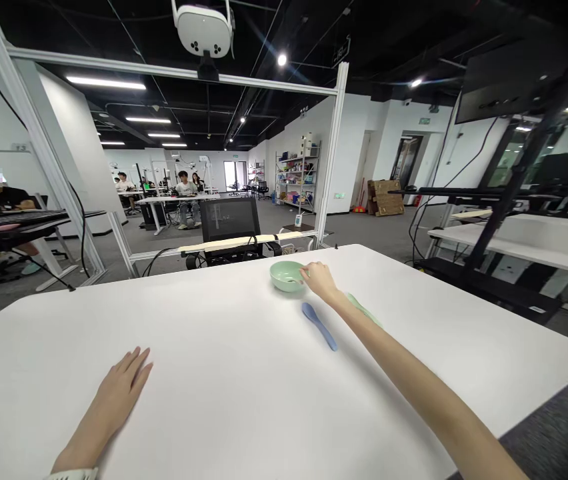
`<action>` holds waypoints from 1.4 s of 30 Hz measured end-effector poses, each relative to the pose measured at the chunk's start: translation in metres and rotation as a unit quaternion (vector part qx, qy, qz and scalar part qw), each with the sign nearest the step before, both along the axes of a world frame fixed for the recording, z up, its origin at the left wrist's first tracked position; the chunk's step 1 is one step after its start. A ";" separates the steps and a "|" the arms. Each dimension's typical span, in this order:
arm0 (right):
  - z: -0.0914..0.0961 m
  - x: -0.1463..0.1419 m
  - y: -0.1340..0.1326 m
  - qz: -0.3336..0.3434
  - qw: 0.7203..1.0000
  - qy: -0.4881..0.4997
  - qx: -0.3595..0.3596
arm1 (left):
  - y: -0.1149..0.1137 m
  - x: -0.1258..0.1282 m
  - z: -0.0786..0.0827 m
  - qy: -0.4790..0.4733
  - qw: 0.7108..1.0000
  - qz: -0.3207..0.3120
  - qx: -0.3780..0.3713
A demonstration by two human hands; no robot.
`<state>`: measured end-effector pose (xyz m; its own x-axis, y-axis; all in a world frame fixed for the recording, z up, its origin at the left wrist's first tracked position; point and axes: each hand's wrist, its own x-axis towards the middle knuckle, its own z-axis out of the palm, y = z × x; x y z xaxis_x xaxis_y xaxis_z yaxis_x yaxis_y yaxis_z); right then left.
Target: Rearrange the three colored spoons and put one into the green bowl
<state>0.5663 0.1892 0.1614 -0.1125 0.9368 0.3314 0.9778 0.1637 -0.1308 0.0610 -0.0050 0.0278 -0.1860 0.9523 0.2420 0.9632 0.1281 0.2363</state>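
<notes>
A light green bowl (284, 285) stands upright near the far edge of the white table (204, 373). My right hand (320, 279) reaches out to it, with thumb and fingers closed on the right side of its rim. Just in front of the bowl lies a blue spoon (320, 327), its handle pointing toward me. Beyond my right forearm is a light green utensil (363, 308), partly covered by the arm, so its full shape is hidden. At the left, my left hand (123, 387) rests flat on the tabletop with fingers extended, holding nothing.
A metal frame (334, 153) rises behind the table's far edge, with a black office chair (231, 220) beyond it. On the right stands a dark monitor stand (499, 207) with hanging cables. Other people sit at desks in the background and at the far left.
</notes>
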 end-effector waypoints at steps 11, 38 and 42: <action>-0.097 0.078 -0.060 0.109 0.989 0.088 -0.038 | 0.003 -0.006 -0.003 0.010 1.000 -0.010 0.001; -0.001 0.021 0.012 0.044 0.997 0.044 -0.048 | 0.005 -0.007 -0.011 -0.005 0.999 0.001 0.034; 0.007 -0.010 0.033 0.028 0.995 0.020 -0.096 | 0.003 -0.003 -0.004 -0.005 1.000 0.000 0.030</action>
